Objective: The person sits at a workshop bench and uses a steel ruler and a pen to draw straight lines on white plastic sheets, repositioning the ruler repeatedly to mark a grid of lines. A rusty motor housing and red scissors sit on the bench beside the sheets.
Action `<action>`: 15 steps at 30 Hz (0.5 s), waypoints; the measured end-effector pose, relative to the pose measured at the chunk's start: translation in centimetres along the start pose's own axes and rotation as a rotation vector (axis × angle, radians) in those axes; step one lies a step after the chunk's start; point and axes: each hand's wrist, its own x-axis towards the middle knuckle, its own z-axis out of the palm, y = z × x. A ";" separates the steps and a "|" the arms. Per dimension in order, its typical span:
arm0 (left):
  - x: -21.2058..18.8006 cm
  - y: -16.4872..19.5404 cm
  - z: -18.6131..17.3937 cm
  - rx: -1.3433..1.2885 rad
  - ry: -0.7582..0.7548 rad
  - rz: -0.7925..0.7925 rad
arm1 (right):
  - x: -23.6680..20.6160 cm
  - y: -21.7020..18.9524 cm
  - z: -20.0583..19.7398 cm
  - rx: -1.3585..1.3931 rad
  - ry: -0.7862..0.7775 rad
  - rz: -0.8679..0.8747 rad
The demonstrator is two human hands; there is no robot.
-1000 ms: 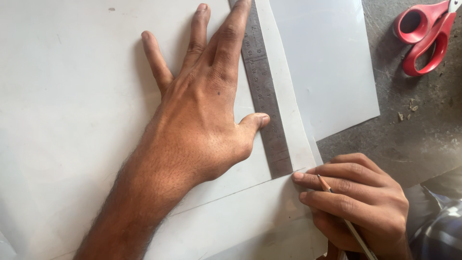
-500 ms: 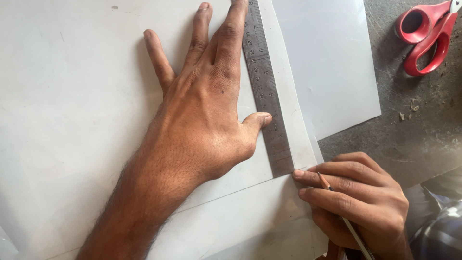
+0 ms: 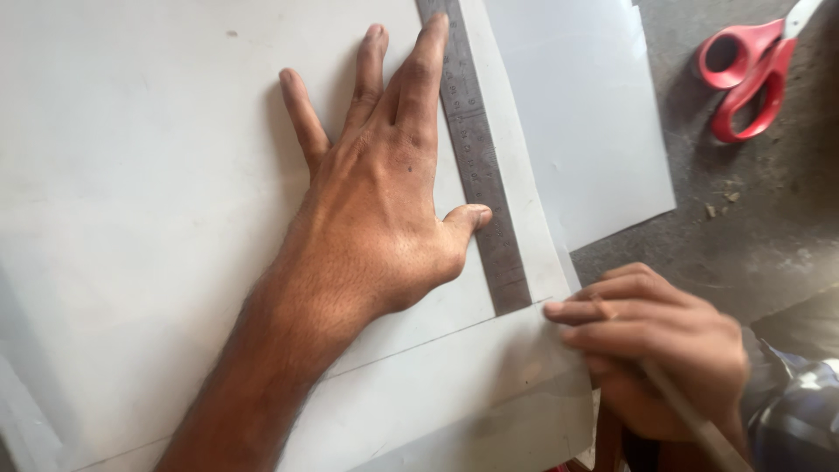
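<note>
Steel-grey and marked along its length, the flat metal ruler [image 3: 479, 166] lies slanted on a large white sheet of paper [image 3: 140, 175]. The left hand [image 3: 376, 210] presses flat just beside the ruler, fingers spread, forefinger and thumb tip touching its edge. At the ruler's near end the right hand [image 3: 655, 345] is closed around a thin brown pencil [image 3: 690, 415], its fingertips on the paper. Beyond the ruler lies a second white sheet [image 3: 585, 114], and further off red-handled scissors [image 3: 743, 74] rest on the grey floor [image 3: 769, 218].
</note>
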 end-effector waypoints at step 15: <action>0.0 1.9 -2.8 0.033 -0.148 -0.172 | 11.1 2.8 -1.3 -0.043 -0.003 0.034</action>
